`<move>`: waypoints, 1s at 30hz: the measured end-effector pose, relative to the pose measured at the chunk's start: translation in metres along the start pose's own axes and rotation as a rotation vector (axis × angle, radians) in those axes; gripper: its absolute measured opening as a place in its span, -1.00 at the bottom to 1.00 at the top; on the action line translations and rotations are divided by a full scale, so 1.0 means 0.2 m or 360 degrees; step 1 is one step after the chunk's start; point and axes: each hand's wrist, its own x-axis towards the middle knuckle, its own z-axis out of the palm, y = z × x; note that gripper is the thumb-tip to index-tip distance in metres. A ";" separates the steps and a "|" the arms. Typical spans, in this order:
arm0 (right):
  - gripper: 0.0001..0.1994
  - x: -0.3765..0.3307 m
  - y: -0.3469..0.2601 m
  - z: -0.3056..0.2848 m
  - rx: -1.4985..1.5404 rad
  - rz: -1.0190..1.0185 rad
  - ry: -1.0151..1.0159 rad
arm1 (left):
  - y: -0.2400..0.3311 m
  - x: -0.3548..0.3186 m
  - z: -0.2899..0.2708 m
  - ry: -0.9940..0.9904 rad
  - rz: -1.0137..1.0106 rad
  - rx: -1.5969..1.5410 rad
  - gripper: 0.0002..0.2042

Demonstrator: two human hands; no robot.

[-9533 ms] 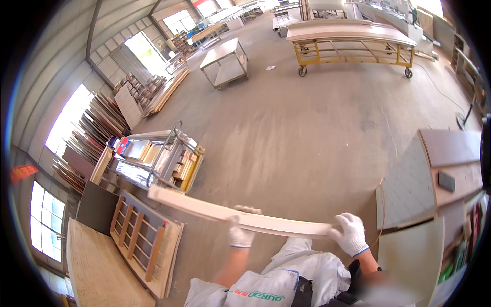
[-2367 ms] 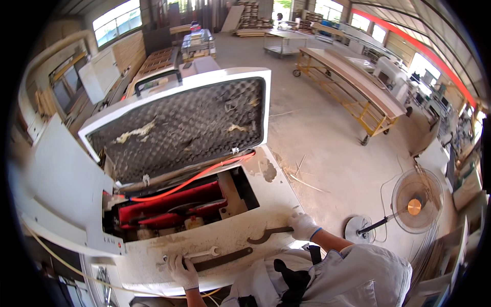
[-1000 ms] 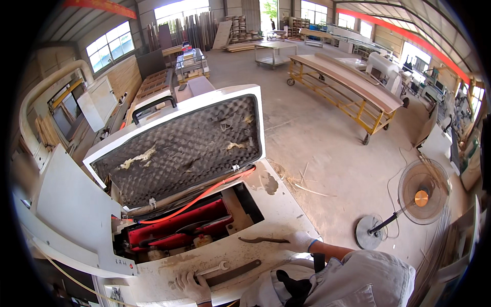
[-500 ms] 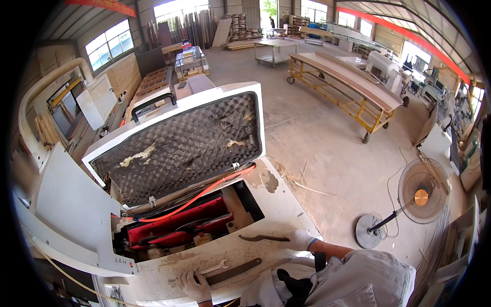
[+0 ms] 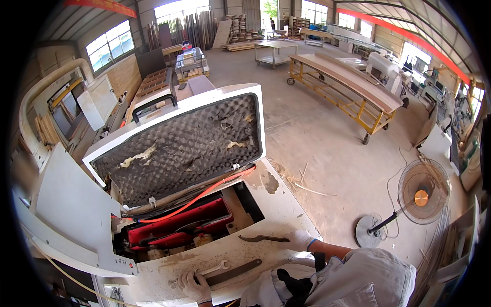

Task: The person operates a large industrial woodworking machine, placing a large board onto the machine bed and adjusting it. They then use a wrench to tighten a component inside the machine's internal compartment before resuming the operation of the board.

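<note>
- I have the left hand (image 5: 193,287), in a white knit glove, low on the scuffed white metal machine top (image 5: 294,209), its back upward.
- Its fingers lie at the near ends of a silver open-ended wrench (image 5: 212,269) and a dark, flat metal bar (image 5: 232,272); I cannot tell whether they grip either one.
- I see the right hand (image 5: 297,240), gloved in white with a blue cuff, reaching in from the right, forearm nearly level, clasped on one end of a dark, curved metal hook spanner (image 5: 266,239).
- The spanner points left, between the opening and the bar, apart from both wrench and bar.
- Beyond the tools I look into a rectangular opening holding red metal parts (image 5: 179,225).
- A bright orange hose (image 5: 199,194) runs along the far edge of that opening.
- Behind it, a white lid lined with dark grey dimpled foam (image 5: 184,148) stands open, blocking my view of the floor beyond.
- Off to the right stands a round-grilled pedestal fan (image 5: 421,198); farther back, a yellow-framed trolley (image 5: 361,110) carries long wooden panels (image 5: 348,79).
</note>
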 end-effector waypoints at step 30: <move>-0.43 0.05 0.13 0.12 0.0054 -0.0081 0.0134 | 0.05 0.04 -0.02 -0.0010 -0.0001 -0.0110 -0.83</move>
